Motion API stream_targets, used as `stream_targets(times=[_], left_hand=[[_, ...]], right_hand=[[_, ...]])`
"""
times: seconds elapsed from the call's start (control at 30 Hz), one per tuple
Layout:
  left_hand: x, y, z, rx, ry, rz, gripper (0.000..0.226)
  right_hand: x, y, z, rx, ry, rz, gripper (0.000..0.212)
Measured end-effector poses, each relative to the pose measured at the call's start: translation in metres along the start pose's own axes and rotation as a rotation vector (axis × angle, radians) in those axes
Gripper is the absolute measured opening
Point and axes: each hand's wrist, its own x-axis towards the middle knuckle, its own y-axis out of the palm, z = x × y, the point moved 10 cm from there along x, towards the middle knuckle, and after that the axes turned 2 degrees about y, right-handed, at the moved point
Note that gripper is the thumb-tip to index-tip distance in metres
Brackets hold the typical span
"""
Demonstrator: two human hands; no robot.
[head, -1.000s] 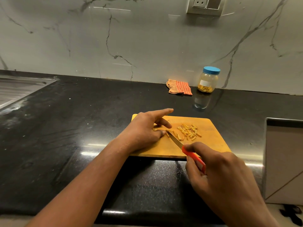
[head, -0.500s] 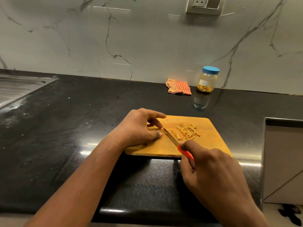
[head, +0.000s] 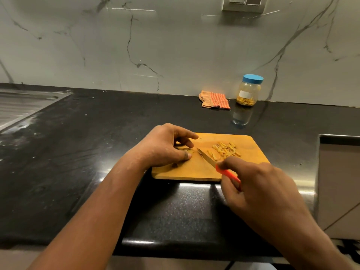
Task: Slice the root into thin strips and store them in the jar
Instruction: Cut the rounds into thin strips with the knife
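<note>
Now the left grip (head: 163, 147) curls tighter onto the root (head: 189, 151); the right grip (head: 259, 190), holding the knife (head: 206, 158), moves closer for another cut.

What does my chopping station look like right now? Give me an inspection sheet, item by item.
Surface: black counter, light specks toward its left; wooden cutting board at the front edge.
Job's things: root piece on the board under the left hand; cut strips piled on the board's right half; jar by the wall, blue lid on, some strips inside.
Clutter: orange checked cloth left of the jar.
Grippers: left hand holds the root piece down; right hand grips the orange-handled knife, tip near the root piece.
Cables: nothing seen.
Surroundings: marbled wall with a socket plate; steel drainboard at far left.
</note>
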Motion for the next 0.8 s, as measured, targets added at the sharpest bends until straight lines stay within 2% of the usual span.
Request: stream_targets(times=[0.27, 0.47, 0.8], left_hand=[[-0.001, -0.002, -0.001, 0.021, 0.012, -0.029, 0.043], [0.000, -0.006, -0.001, 0.056, 0.023, -0.086, 0.042], [0.003, -0.007, -0.008, 0.136, 0.111, -0.158, 0.023]], right_hand=[[-0.002, -0.003, -0.009, 0.078, 0.040, -0.090, 0.027], [-0.007, 0.007, -0.011, 0.093, 0.067, -0.061, 0.029], [-0.012, 0.006, -0.023, 0.133, 0.076, -0.053, 0.030]])
